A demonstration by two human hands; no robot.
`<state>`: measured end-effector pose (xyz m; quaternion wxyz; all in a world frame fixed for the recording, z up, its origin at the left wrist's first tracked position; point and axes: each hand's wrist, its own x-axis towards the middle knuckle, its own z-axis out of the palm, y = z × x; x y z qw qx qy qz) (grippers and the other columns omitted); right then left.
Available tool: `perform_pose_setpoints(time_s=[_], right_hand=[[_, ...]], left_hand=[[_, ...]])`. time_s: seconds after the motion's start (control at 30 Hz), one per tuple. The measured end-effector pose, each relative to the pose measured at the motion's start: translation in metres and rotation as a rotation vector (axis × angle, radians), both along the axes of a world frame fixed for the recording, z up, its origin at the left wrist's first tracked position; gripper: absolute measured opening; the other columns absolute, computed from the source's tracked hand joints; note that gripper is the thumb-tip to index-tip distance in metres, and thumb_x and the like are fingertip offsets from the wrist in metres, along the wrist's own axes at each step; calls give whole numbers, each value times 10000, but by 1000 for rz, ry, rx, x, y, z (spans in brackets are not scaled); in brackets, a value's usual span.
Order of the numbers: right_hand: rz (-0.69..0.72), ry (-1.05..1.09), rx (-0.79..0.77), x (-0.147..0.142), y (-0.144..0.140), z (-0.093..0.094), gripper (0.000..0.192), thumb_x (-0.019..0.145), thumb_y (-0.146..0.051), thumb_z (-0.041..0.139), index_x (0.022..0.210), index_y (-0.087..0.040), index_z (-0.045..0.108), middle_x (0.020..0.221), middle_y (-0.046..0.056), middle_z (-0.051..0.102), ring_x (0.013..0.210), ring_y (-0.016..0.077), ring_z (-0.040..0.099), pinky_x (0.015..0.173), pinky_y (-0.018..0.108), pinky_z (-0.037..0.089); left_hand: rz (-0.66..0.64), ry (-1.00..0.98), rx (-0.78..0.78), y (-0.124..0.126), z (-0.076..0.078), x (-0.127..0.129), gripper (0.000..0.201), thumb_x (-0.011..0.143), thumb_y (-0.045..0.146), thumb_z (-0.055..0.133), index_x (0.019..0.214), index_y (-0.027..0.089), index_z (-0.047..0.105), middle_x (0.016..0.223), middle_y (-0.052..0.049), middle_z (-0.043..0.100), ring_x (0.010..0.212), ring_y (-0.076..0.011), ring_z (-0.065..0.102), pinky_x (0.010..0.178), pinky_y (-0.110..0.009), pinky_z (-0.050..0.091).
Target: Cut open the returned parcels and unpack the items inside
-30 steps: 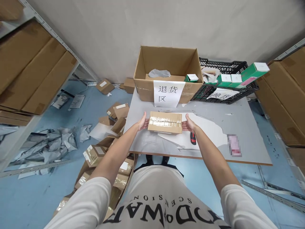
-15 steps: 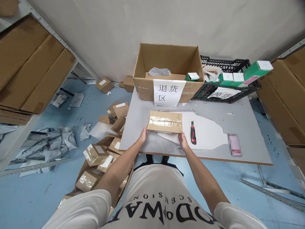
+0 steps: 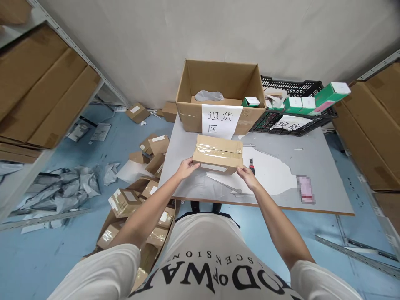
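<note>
Both hands hold a taped cardboard box (image 3: 218, 151) above the table, its near side tipped into view with a white label. My left hand (image 3: 186, 167) grips its near left corner, and my right hand (image 3: 247, 176) grips its near right corner; the fingers under the box are partly hidden. Beneath the box lies a white sheet (image 3: 271, 175). A red and black utility knife (image 3: 251, 165) rests on that sheet, its lower part covered by my right hand. A pixelated pink item (image 3: 305, 189) is at the sheet's right end.
An open carton (image 3: 190, 118) with a paper sign stands at the table's back, beside a black crate (image 3: 315, 88) of green and white boxes. Small cartons (image 3: 125, 202) are piled on the floor at left, near grey plastic bags (image 3: 71, 185). Shelves with large cartons flank both sides.
The cardboard box has risen and tilted, so its labelled near side now shows. Both hands moved up with it, and my right hand now covers part of the knife.
</note>
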<state>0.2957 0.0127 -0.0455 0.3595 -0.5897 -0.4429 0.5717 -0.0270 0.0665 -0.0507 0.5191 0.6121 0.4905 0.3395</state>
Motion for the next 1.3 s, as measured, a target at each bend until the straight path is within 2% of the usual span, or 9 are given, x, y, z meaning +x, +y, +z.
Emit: perform_pose_setpoints(time_s=[0.13, 0.23, 0.43, 0.63, 0.87, 1.03, 1.17, 1.23, 1.3], right_hand=[[48, -112, -51, 9, 12, 3, 604, 754, -686, 504, 935, -132, 662, 957, 98, 685, 888, 208, 643, 814, 324, 514], [80, -280, -114, 11, 23, 3, 612, 789, -691, 444, 816, -122, 668, 843, 115, 697, 774, 205, 668, 701, 292, 533], [138, -551, -192, 10, 47, -5, 581, 807, -670, 447, 666, -141, 639, 624, 112, 684, 645, 203, 675, 617, 272, 519], [106, -590, -277, 9, 66, -19, 586, 803, -678, 443, 668, -140, 632, 628, 126, 687, 636, 210, 677, 614, 284, 525], [-75, -326, -317, 12, 60, -27, 704, 802, -726, 359, 846, -100, 677, 864, 170, 715, 738, 224, 691, 642, 300, 552], [-159, -13, -144, 12, 20, -47, 698, 833, -691, 344, 1126, -131, 641, 1165, 151, 646, 1093, 243, 604, 886, 348, 503], [-212, 109, 12, -1, -20, -72, 807, 808, -710, 366, 1428, -194, 334, 1500, 91, 285, 1369, 224, 292, 1067, 390, 329], [-221, 64, 40, -8, -38, -83, 880, 800, -727, 344, 1485, -212, 143, 1550, 61, 92, 1417, 203, 129, 1114, 398, 229], [-171, -17, 52, -15, -52, -90, 927, 789, -732, 357, 1493, -212, 49, 1555, 66, 44, 1424, 199, 79, 1131, 409, 165]], left_hand=[[-30, 213, -25, 12, 16, -4, 525, 766, 576, 550, 999, 129, 696, 954, -69, 716, 901, -241, 636, 765, -294, 488], [-5, 294, -116, 20, 16, -3, 518, 743, 601, 549, 838, 121, 718, 756, -38, 707, 774, -215, 640, 642, -259, 495], [54, 326, -315, 29, -8, 9, 475, 707, 590, 593, 525, 153, 622, 474, 0, 563, 494, -143, 556, 477, -237, 453], [111, 266, -386, 37, -30, 16, 453, 707, 576, 616, 569, 146, 649, 465, -6, 553, 507, -151, 572, 502, -242, 450], [137, 115, -398, 28, -42, 11, 687, 777, 709, 415, 867, 93, 707, 841, -118, 715, 856, -241, 658, 761, -331, 502], [152, -251, -395, -5, -58, 5, 760, 779, 732, 398, 1266, 172, 560, 1286, -120, 567, 1248, -292, 466, 1041, -423, 343], [166, -368, -374, -30, -74, 10, 875, 783, 771, 309, 1421, 174, 347, 1460, -105, 343, 1344, -284, 328, 1105, -433, 252], [224, -377, -366, -39, -79, 14, 889, 797, 773, 240, 1450, 171, 274, 1493, -94, 272, 1367, -264, 283, 1121, -411, 226], [268, -341, -385, -45, -82, 16, 857, 820, 754, 185, 1457, 185, 255, 1497, -78, 272, 1381, -245, 252, 1131, -389, 205]])
